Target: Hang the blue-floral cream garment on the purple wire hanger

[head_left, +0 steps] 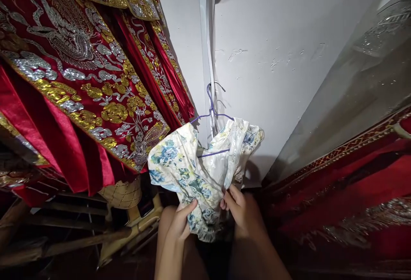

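Observation:
A short-sleeved floral dress (pixel 180 160), cream with blue and yellow flowers, hangs on a purple wire hanger (pixel 210 104) in front of a white wall. Its front is parted at the neck, so the pale lining and the hanger's lower bar show. My left hand (pixel 183 220) grips the cloth at the lower left side, thumb on top. On the opposite side, my right hand (pixel 236 203) pinches the edge of the front opening. The hem below is bunched and partly in shadow.
Red embroidered drapes (pixel 112 78) with gold and silver sequins hang at the left. Below them are bamboo furniture (pixel 135 228) and a woven basket (pixel 123 192). A narrow strip (pixel 210 36) runs down the white wall (pixel 272 57). Red cloth (pixel 353 194) lies at the right.

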{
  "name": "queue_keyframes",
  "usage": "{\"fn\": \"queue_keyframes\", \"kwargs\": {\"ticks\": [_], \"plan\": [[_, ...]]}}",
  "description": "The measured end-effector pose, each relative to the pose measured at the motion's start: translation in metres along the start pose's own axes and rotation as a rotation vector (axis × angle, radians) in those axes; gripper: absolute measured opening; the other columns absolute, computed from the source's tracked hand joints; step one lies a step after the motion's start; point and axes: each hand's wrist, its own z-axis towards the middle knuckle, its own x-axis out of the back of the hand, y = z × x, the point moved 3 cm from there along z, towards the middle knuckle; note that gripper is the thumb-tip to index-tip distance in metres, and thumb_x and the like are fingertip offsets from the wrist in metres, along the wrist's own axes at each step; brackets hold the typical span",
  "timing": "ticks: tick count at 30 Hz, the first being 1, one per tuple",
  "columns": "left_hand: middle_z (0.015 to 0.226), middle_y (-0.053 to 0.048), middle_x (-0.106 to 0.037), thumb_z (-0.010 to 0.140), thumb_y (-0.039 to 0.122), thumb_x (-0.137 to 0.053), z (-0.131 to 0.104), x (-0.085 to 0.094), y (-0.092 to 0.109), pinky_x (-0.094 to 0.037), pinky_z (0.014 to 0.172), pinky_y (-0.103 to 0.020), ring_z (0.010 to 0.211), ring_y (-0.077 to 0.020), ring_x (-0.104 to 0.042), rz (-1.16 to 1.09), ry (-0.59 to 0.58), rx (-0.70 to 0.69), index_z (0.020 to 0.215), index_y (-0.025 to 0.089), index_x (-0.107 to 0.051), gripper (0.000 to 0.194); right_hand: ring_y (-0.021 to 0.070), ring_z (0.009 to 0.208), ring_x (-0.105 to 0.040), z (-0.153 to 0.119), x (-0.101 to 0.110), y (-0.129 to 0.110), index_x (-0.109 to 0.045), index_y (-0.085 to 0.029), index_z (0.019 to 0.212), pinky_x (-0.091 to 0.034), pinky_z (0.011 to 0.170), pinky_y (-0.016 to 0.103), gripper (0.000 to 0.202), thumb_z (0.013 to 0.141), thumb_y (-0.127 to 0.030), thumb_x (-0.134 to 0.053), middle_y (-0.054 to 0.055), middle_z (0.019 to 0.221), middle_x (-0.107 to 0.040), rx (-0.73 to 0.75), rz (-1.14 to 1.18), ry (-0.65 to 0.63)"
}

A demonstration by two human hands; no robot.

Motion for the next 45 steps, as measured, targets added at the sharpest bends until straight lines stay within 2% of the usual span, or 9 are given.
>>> {"fn": "queue_keyframes", "kwargs": {"ticks": [3,11,17,22,28,35,39,42,45], "plan": [[0.127,-0.01,-0.07,0.06,0.042,-0.09,-0.003,0.003,-0.004,-0.051,0.105,-0.047,0.123,-0.0362,-0.062,-0.157,0.077,0.011,0.13,0.025,-0.062,0.077,0.0218,0.061,-0.058,-0.001,-0.003,0.001,-0.063,-0.03,0.081,-0.049,0.06,0.033,0.029,0.082,-0.06,-0.062,0.0,0.062,-0.06,-0.086,0.027,0.016],[0.124,-0.015,-0.069,0.069,0.042,-0.085,0.006,0.016,-0.006,-0.045,0.109,-0.049,0.125,-0.037,-0.06,-0.122,0.221,-0.006,0.126,0.018,-0.061,0.066,0.0122,0.048,-0.041,-0.007,-0.015,-0.003,-0.05,-0.023,0.062,-0.034,0.049,0.026,0.031,0.079,-0.046,-0.061,-0.005,0.049,-0.045,-0.127,0.211,-0.026],[0.133,-0.015,-0.057,0.078,0.041,-0.075,0.01,0.021,0.003,-0.036,0.113,-0.05,0.131,-0.0331,-0.05,0.679,0.761,-0.793,0.124,0.019,-0.059,0.053,0.0112,0.046,-0.038,-0.004,0.002,-0.004,-0.061,-0.019,0.063,-0.027,0.048,0.026,0.034,0.079,-0.048,-0.065,-0.003,0.047,-0.046,-0.115,0.091,0.034],[0.107,-0.009,-0.068,0.094,0.027,-0.056,0.011,-0.027,-0.03,-0.05,0.09,-0.034,0.101,-0.023,-0.064,0.877,0.181,-0.689,0.112,0.02,-0.063,0.02,0.0088,0.04,-0.028,0.002,-0.018,0.008,-0.06,-0.019,0.06,-0.02,0.044,0.026,0.039,0.075,-0.054,-0.067,-0.007,0.041,-0.036,-0.105,0.135,-0.115],[0.071,0.0,-0.057,0.099,0.027,-0.045,0.012,-0.033,-0.042,-0.042,0.064,-0.024,0.065,-0.0152,-0.054,0.903,0.229,-0.696,0.084,0.02,-0.055,0.02,0.0077,0.041,-0.024,0.045,-0.009,-0.059,-0.066,-0.018,0.067,-0.021,0.044,0.026,0.032,0.081,-0.047,-0.065,-0.009,0.043,-0.033,0.008,0.16,-0.064],[0.069,-0.002,-0.057,0.097,0.02,-0.043,0.037,-0.025,-0.057,-0.04,0.062,-0.027,0.065,-0.0191,-0.058,1.18,0.126,-0.691,0.08,0.02,-0.053,0.019,0.0062,0.041,-0.027,0.118,0.01,-0.171,-0.069,-0.014,0.07,-0.018,0.042,0.024,0.022,0.079,-0.035,-0.07,-0.008,0.045,-0.04,0.263,0.316,0.067],[0.086,-0.006,-0.066,0.094,0.021,-0.055,0.045,-0.04,-0.003,-0.048,0.073,-0.031,0.082,-0.0216,-0.063,1.203,-0.042,-0.793,0.096,0.02,-0.062,0.008,0.0065,0.04,-0.028,0.115,0.011,-0.167,-0.066,-0.016,0.071,-0.018,0.042,0.023,0.023,0.08,-0.038,-0.068,-0.008,0.044,-0.042,0.307,0.368,0.119],[0.109,-0.009,-0.065,0.093,0.025,-0.063,0.04,-0.063,0.075,-0.051,0.084,-0.034,0.094,-0.0205,-0.062,0.98,0.097,-1.066,0.13,0.021,-0.055,0.039,0.007,0.04,-0.028,0.103,0.008,-0.156,-0.062,-0.018,0.068,-0.018,0.042,0.024,0.023,0.079,-0.037,-0.067,-0.008,0.042,-0.042,0.283,0.318,0.09],[0.1,-0.007,-0.067,0.1,0.024,-0.051,0.04,-0.092,0.14,-0.051,0.082,-0.032,0.085,-0.0172,-0.063,0.961,0.153,-1.217,0.129,0.021,-0.059,0.03,0.0084,0.042,-0.031,0.097,0.003,-0.154,-0.061,-0.018,0.068,-0.02,0.044,0.024,0.023,0.081,-0.037,-0.065,-0.007,0.042,-0.042,0.306,0.216,0.017]]}}
